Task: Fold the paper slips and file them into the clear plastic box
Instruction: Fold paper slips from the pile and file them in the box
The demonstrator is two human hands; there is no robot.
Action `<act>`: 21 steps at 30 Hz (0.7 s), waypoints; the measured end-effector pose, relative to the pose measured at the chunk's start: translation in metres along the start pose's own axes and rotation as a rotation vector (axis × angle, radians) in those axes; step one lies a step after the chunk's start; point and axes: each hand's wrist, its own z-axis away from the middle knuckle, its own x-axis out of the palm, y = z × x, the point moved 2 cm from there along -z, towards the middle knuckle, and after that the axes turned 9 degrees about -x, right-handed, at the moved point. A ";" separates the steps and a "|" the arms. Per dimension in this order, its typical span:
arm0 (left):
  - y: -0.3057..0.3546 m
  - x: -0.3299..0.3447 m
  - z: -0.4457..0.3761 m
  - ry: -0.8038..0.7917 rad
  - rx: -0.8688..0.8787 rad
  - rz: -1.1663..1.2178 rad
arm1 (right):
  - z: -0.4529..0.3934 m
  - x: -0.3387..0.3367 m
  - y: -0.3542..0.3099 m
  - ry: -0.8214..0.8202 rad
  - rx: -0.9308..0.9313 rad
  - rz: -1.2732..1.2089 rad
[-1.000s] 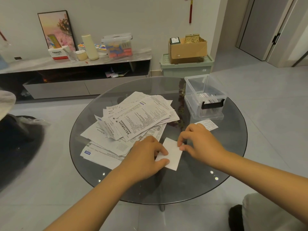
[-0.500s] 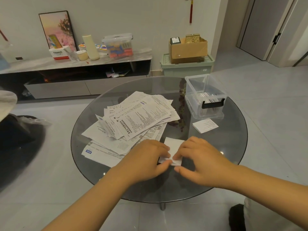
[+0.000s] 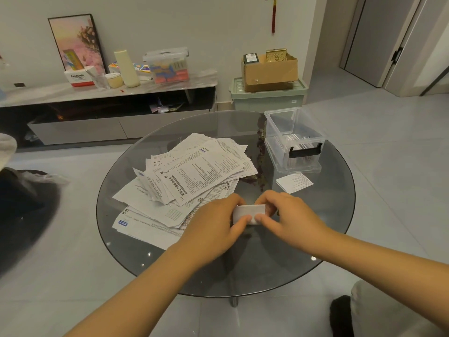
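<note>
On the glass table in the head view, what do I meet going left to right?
Pile of paper slips → left hand → folded slip held by both hands → right hand → clear plastic box; the loose folded slip lies just in front of the box.

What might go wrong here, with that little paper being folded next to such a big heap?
1. The left hand works right at the edge of the loose paper pile; a nudge may slide sheets about on the smooth glass table.
2. The folded slip, pinched between both hands, the right hand included, may spring open if the crease is weak.
3. A separate slip lying before the clear plastic box may get overlooked.
</note>
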 end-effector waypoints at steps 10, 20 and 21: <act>-0.002 0.008 -0.017 -0.088 -0.174 -0.070 | -0.010 0.004 0.010 -0.008 0.124 0.072; 0.002 0.003 -0.022 -0.084 -0.212 0.113 | -0.005 0.003 0.013 -0.015 0.148 0.022; 0.003 0.003 -0.023 -0.077 -0.211 0.131 | -0.003 0.002 0.014 -0.006 0.148 0.004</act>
